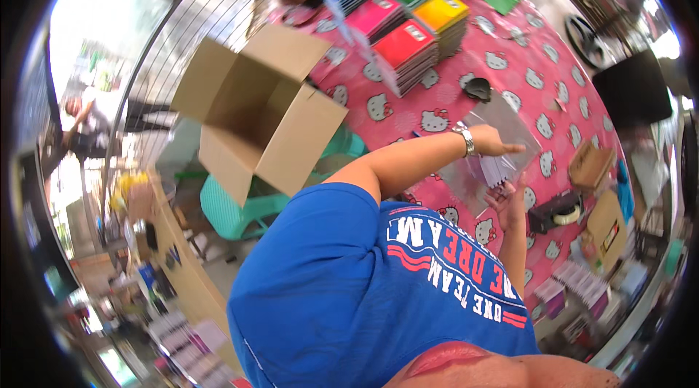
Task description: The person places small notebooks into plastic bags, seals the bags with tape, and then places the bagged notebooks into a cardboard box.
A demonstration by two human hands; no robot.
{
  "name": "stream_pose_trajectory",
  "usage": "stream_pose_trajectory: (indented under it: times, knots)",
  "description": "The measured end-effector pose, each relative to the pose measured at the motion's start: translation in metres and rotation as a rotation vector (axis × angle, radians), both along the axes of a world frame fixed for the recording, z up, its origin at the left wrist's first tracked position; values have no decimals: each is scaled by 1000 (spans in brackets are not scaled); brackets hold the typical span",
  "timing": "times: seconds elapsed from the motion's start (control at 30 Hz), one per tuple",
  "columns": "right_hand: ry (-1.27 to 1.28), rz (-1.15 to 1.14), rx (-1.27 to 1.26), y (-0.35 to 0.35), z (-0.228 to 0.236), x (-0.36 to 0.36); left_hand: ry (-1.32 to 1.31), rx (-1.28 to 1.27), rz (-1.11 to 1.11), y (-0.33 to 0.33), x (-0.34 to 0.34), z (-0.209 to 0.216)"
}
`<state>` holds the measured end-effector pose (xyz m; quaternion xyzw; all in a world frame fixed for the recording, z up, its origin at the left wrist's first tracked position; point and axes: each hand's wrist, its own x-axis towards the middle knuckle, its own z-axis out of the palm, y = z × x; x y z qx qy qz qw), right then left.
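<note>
My left hand [494,140], with a metal watch [464,140] on the wrist, lies over a clear plastic sheet or sleeve [514,120] on the table. One of its fingers is stretched out; the others are partly hidden. Under and beside it shows a pale lavender, paper-like item [496,169] with a notched edge, blurred by the plastic. My right hand [504,198] is at the near edge of that item, palm up, fingers apart. Whether its fingertips touch the item I cannot tell. A small dark dish-like object [478,89] sits just beyond the plastic.
Stacks of notebooks with red [405,44], yellow [441,10], pink, green, blue and purple covers stand at the back. An open cardboard box [298,136] rests on a teal stool [237,209] at left. A tape dispenser [557,214] and small brown box [590,166] lie right.
</note>
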<state>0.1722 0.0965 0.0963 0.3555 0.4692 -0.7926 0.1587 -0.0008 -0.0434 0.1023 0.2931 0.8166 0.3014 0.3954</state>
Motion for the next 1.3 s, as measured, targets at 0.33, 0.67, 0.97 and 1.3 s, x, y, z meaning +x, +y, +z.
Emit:
stream_pose_trajectory:
  times: [0.33, 0.67, 0.97, 1.3]
  knots:
    - [103, 346, 736, 57, 3, -14, 294, 66, 475, -25, 52, 21]
    - [406, 311, 1024, -7, 50, -15, 257, 363, 522, -150, 126, 70]
    - [471, 1091, 661, -227, 43, 81, -390, 579, 184, -371, 293, 34]
    - [290, 1761, 75, -398, 98, 162, -798, 1066, 948, -523, 511, 103]
